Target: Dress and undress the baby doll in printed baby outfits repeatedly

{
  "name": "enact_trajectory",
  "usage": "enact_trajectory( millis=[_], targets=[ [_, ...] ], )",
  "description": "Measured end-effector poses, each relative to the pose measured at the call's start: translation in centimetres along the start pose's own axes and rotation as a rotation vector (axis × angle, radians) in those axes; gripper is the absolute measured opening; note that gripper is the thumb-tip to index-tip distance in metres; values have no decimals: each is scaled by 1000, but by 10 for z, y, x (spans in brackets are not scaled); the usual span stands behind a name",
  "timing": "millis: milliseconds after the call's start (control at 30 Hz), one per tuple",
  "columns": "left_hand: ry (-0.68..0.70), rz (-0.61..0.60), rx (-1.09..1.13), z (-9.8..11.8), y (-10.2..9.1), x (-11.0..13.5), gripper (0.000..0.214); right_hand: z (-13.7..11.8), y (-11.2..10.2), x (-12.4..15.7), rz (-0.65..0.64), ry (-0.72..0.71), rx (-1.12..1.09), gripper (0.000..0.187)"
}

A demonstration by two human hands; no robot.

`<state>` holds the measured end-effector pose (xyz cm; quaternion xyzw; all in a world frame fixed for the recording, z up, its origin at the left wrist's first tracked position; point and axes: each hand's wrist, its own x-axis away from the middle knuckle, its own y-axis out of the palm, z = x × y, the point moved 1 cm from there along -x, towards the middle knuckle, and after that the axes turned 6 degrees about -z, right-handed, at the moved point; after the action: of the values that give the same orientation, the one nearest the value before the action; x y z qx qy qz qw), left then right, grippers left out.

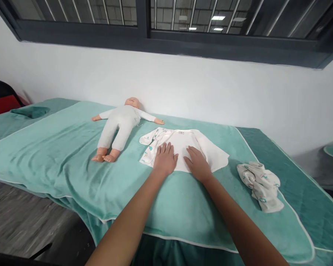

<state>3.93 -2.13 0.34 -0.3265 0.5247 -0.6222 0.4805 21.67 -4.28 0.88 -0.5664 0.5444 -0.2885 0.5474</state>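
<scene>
A white baby shirt (pixel 183 142) with small printed figures lies spread on the green blanket (pixel 80 159). On its left part rests my left hand (pixel 165 159), palm down with the fingers stretched out. My right hand (pixel 197 164) lies flat on the shirt's lower middle, fingers spread. Neither hand grips the cloth. To the left of the shirt, a baby doll (pixel 120 123) in a white body suit lies on its back, arms out, head toward the wall. A crumpled printed baby garment (pixel 261 184) sits to the right of my right hand.
Behind the bed runs a white wall (pixel 100 77) below a dark-framed window (pixel 166 40) with metal bars. A folded green cloth (pixel 30 111) is at the far left, near a red and black object (pixel 2 101). Grey floor (pixel 22 214) shows at lower left.
</scene>
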Motion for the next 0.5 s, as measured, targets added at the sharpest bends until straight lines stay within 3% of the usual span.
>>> enact_trajectory(
  millis=[100,233,333,500],
  targets=[
    [3,7,2,-1,1,4,62,4,-16,27,110,43,60,32],
    [8,10,17,-1,0,4,62,6,-31,43,24,43,206,38],
    [9,18,35,-2,0,3,60,10,-35,44,-19,35,158,42],
    [7,41,60,-3,1,2,54,43,-49,25,18,322,-80,37]
  ],
)
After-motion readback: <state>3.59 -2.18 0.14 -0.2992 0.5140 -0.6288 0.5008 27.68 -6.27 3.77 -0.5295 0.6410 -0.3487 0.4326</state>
